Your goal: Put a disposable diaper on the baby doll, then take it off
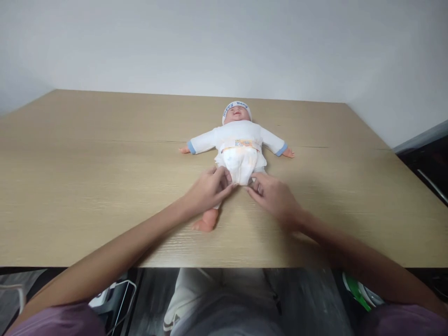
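A baby doll in a white top and cap lies on its back in the middle of the wooden table, arms spread out. It wears a white diaper. My left hand has its fingers closed at the diaper's lower left edge, over the doll's leg. My right hand pinches at the diaper's lower right edge and hides the doll's other leg. One bare doll foot sticks out below my left wrist.
A pale wall stands behind the table's far edge. A dark surface lies to the right of the table. Below the front edge I see my lap, some cables at the left and a green and white object at the right.
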### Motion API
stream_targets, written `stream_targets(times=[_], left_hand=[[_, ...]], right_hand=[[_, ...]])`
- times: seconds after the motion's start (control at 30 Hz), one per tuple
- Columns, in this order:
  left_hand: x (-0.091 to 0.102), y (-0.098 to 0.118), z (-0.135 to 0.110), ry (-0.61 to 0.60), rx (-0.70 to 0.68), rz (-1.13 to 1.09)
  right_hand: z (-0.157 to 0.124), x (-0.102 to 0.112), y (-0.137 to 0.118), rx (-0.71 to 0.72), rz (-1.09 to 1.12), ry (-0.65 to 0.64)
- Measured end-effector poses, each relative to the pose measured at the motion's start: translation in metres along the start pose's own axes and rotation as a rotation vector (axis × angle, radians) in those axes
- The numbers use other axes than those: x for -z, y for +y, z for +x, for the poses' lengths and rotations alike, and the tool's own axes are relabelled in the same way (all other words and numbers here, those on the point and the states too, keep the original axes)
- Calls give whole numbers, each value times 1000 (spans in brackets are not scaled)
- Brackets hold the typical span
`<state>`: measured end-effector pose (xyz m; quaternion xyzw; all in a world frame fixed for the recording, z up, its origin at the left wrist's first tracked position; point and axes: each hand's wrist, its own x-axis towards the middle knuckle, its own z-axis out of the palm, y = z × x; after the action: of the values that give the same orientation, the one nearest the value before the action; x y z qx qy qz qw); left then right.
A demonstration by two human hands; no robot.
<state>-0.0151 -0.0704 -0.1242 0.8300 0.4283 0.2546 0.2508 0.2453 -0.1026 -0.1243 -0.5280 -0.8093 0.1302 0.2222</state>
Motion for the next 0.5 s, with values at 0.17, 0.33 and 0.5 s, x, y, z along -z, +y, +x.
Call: stream_targets(times=[0.17,0.33,0.5], left_hand=[[-10,2,6,77,71,69],[-14,0,5,98,65,90],[-13,-5,5,97,-9,3]], right_hand=[[-1,-10,-9,18,-74,36],[-9,-13,-9,6,-75,79],[-12,-16,-11,28,-48,101]])
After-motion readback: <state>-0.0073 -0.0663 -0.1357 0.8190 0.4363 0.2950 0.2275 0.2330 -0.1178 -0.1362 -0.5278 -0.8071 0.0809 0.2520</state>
